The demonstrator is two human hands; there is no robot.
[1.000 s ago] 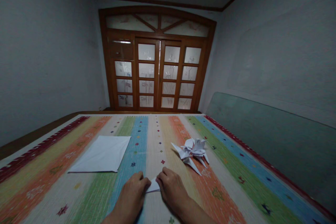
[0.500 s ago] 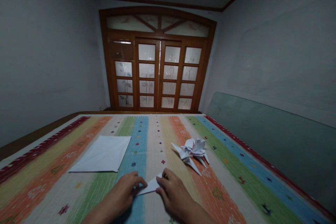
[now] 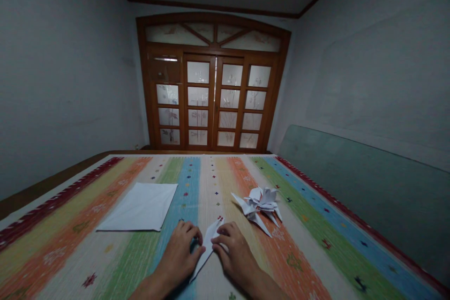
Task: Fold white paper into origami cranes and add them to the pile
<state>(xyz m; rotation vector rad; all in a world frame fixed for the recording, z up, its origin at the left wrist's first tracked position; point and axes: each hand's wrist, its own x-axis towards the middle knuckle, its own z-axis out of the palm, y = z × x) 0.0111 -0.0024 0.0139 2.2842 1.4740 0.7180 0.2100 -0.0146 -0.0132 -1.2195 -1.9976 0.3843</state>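
A small folded white paper (image 3: 207,246) lies on the striped mat (image 3: 298,253) in front of me, a long narrow shape pointing away. My left hand (image 3: 181,255) presses on its left side with bent fingers. My right hand (image 3: 235,255) pinches its right edge with curled fingertips. Both forearms come in from the bottom edge of the view.
A flat white sheet (image 3: 140,207) lies on the mat to the left. A pile of finished folded paper figures (image 3: 260,204) sits to the right, just beyond my right hand. A pane of glass (image 3: 355,183) leans on the right wall. Wooden doors (image 3: 213,98) stand at the far end.
The folded paper has turned and lengthened into a narrow strip pointing away from me. Both hands have shifted slightly forward along it.
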